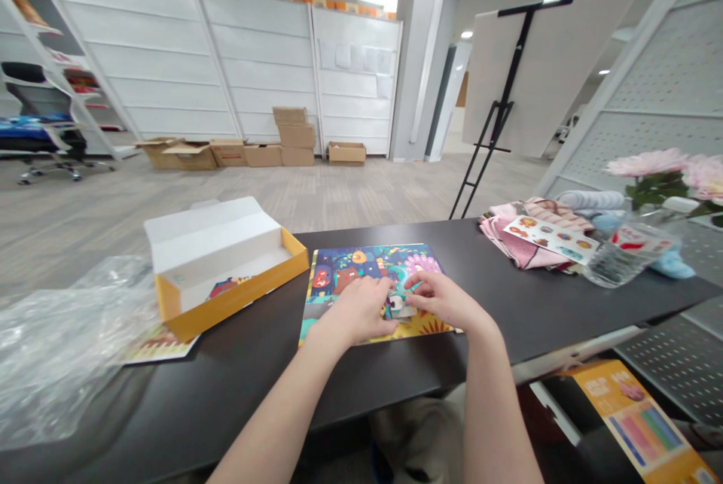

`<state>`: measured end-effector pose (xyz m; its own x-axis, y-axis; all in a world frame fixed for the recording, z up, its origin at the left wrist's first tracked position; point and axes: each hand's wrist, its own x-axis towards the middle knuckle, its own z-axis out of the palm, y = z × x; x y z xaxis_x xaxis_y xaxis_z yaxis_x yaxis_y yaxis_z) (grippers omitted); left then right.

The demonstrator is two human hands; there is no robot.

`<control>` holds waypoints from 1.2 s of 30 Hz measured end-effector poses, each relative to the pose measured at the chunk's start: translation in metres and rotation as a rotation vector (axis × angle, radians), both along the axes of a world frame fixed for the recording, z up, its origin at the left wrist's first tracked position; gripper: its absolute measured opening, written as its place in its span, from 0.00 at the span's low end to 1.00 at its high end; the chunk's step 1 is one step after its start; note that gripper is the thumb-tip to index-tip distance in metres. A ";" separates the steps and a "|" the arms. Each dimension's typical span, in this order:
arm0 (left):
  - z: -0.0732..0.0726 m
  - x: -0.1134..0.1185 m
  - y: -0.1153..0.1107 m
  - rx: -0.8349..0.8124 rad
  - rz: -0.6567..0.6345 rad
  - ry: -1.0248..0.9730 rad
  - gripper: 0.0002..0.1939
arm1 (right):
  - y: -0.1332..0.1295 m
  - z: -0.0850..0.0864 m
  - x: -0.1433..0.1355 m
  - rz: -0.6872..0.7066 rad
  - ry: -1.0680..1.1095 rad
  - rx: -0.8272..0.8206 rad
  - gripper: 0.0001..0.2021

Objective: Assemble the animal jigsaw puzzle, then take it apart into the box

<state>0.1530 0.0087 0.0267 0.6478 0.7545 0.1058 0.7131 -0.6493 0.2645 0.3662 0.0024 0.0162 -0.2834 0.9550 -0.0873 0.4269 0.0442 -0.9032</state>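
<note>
A colourful picture board (321,303) with cartoon animals lies flat on the dark table. My left hand (364,307) rests palm down on its lower middle, fingers stretched toward the centre. Just to the right, my right hand (437,296) is over the board, its fingers curled toward a small whitish and teal patch (398,305) between the two hands. Whether the right fingertips hold a piece there is too small to tell. Parts of the picture are hidden under both hands.
On the black table (242,386), an open yellow box (237,292) and clear plastic wrap (73,341) lie left. Pink cloths (523,243), a sticker sheet (550,238), a clear plastic container (621,254) and flowers (649,164) are right. A pencil box (638,416) sits below the table's right edge.
</note>
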 end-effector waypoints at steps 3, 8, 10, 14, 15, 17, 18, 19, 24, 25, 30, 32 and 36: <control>0.001 -0.005 0.000 0.023 -0.001 -0.036 0.30 | 0.002 0.000 -0.005 0.001 -0.031 -0.017 0.15; 0.003 -0.020 -0.001 0.084 -0.002 -0.143 0.27 | 0.005 0.007 -0.021 0.021 -0.041 0.063 0.16; 0.004 -0.030 -0.001 0.094 -0.011 -0.191 0.25 | 0.005 0.011 -0.031 -0.007 -0.025 0.117 0.15; 0.003 -0.054 -0.004 0.097 -0.028 -0.298 0.22 | 0.006 0.017 -0.055 0.025 0.102 0.053 0.18; 0.003 -0.060 -0.005 0.103 -0.026 -0.324 0.21 | 0.006 0.017 -0.062 0.059 0.150 0.031 0.20; 0.003 -0.073 -0.008 0.123 -0.029 -0.384 0.22 | 0.007 0.017 -0.073 0.101 0.225 0.010 0.22; 0.003 -0.078 -0.009 0.132 -0.039 -0.414 0.23 | 0.007 0.017 -0.079 0.106 0.245 0.004 0.22; 0.003 -0.083 -0.011 0.139 -0.055 -0.443 0.23 | 0.007 0.017 -0.084 0.106 0.253 0.001 0.23; 0.010 -0.105 -0.019 0.137 -0.077 -0.488 0.08 | 0.002 0.022 -0.101 0.112 0.245 -0.013 0.24; 0.014 -0.112 -0.018 0.149 -0.053 -0.493 0.06 | 0.001 0.023 -0.100 0.105 0.234 -0.006 0.24; 0.034 -0.187 -0.007 0.259 0.327 -0.512 0.14 | 0.002 0.021 -0.068 -0.080 0.064 0.186 0.19; 0.034 -0.223 -0.001 0.288 0.513 -0.518 0.20 | 0.002 0.017 -0.051 -0.185 -0.073 0.251 0.16; 0.019 -0.266 0.005 0.213 0.683 -0.567 0.27 | 0.005 0.008 -0.037 -0.236 -0.240 0.330 0.13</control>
